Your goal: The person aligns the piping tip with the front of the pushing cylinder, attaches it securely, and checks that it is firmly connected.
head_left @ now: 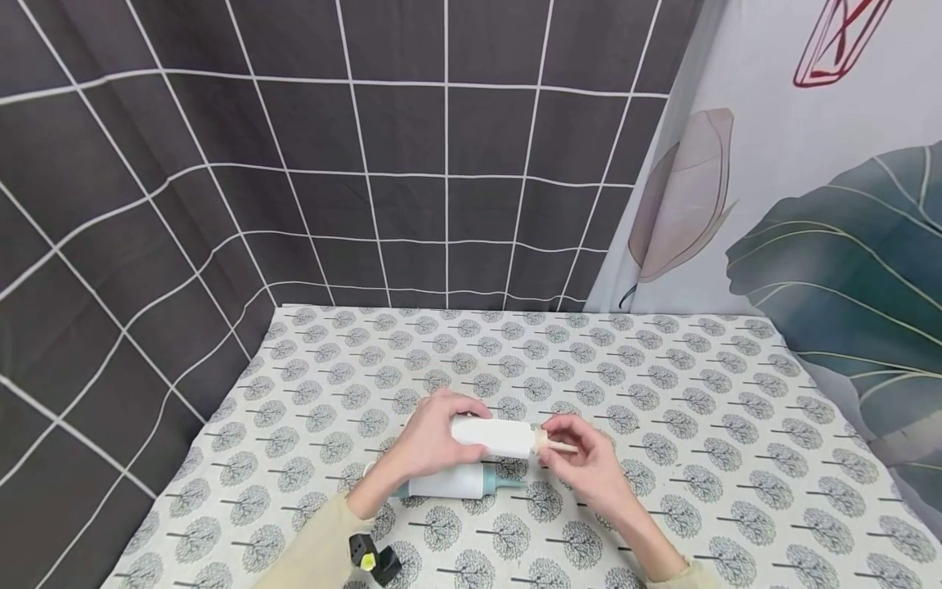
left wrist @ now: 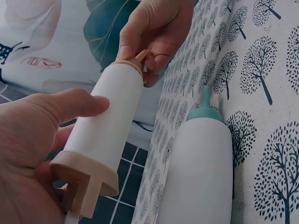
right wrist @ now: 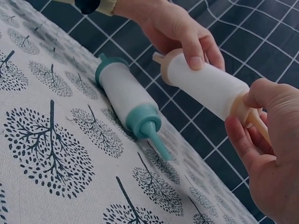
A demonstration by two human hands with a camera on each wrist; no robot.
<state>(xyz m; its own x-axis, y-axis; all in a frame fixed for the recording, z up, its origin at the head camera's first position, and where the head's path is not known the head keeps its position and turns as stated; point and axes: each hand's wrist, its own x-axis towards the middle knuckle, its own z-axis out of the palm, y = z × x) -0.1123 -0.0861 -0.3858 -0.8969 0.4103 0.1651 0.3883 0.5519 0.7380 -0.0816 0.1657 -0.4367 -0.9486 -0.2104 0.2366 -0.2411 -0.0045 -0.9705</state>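
My left hand grips the white body of a beige-capped nozzle bottle, its thumb lying along the side. At the other end my right hand pinches the beige nozzle collar between thumb and fingers. The thin beige nozzle sticks out past those fingers. A beige base with a cut-out bracket shows at the bottle's rear. Just nearer to me, a matching white bottle with a teal nozzle cap lies on its side on the cloth, touched by neither hand.
A white cloth printed with grey trees covers the table. Behind it hangs a dark curtain with a white grid, and a leaf-patterned curtain hangs at the right. A black strap device sits at my left wrist.
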